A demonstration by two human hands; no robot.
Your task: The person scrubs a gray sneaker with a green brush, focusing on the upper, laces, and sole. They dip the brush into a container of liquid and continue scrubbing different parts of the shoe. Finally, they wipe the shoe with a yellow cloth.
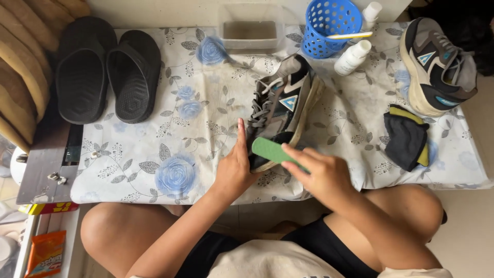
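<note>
Your left hand point(234, 167) lies flat against the sneaker point(280, 110) at frame centre, fingers pressed together, apparently to steady it on its side. Your right hand point(319, 172) pinches a green sponge point(271, 150) against the toe, where it looks placed for scrubbing. The second sneaker point(435, 64) sits upper right, a dark cloth point(406, 136) beside it. Blue basket point(329, 25), bottle point(352, 56) and tub point(251, 28) line the surface's point(154, 154) far edge; black slides point(105, 67) occupy upper left. Nothing blocks your hands.
</note>
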